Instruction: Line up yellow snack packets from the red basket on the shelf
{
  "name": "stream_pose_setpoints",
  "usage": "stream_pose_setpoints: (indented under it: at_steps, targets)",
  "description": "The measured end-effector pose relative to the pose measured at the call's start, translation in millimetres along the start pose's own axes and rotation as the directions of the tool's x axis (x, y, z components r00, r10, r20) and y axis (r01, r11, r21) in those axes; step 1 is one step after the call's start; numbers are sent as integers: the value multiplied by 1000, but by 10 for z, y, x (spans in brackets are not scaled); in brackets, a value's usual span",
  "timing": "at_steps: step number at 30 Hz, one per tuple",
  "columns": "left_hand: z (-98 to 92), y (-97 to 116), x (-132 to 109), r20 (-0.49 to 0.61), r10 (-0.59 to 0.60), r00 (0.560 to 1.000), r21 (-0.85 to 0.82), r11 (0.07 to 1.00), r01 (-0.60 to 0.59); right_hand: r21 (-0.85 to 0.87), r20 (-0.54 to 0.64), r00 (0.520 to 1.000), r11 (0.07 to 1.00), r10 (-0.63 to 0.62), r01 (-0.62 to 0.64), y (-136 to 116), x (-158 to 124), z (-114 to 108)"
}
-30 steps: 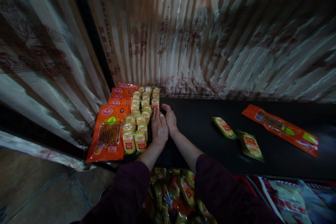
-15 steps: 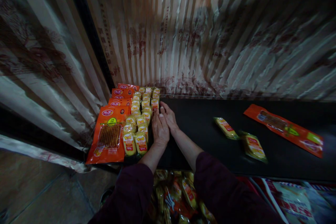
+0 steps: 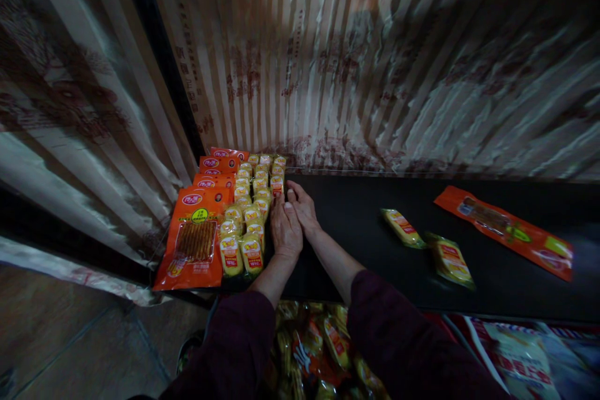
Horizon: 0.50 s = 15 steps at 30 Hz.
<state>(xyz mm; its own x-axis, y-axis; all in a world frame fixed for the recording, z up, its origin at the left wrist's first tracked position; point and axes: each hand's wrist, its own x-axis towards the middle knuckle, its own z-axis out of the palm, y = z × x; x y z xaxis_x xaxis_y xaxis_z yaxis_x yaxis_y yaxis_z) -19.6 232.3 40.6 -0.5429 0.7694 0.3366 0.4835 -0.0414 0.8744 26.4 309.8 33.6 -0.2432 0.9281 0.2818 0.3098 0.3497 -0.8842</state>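
My left hand lies flat along the right side of rows of small yellow snack packets, fingers stretched out and pointing away from me. Just to its right, my right hand is held alongside, fingers extended, its fingertips near the far end of the rows. Neither hand grasps a packet. The yellow packets stand close together in several rows on the black shelf. To their left, flat orange snack bags lean overlapping one behind another. Part of the rightmost packets is hidden behind my hands.
Two loose yellow packets lie right of my hands, and a long orange bag lies farther right. A pleated printed curtain hangs behind. Below the shelf's front edge are more yellow packets and a white-and-red bag.
Both hands stay almost in the same place beside the packets. The view has shifted very slightly; the bags and packets keep their arrangement.
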Motion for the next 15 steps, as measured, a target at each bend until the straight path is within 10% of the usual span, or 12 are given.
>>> stream_pose_setpoints:
  at_steps: [9, 15]
  targets:
    - [-13, 54, -53, -15, -4, 1000, -44, 999, 4, 63, -105, 991, 995, 80, -73, -132, -139, -98]
    - [-359, 584, -464, 61, -120, 991, -256, 958, 132, 247, -131, 983, 964, 130, -95, -609, -776, -273]
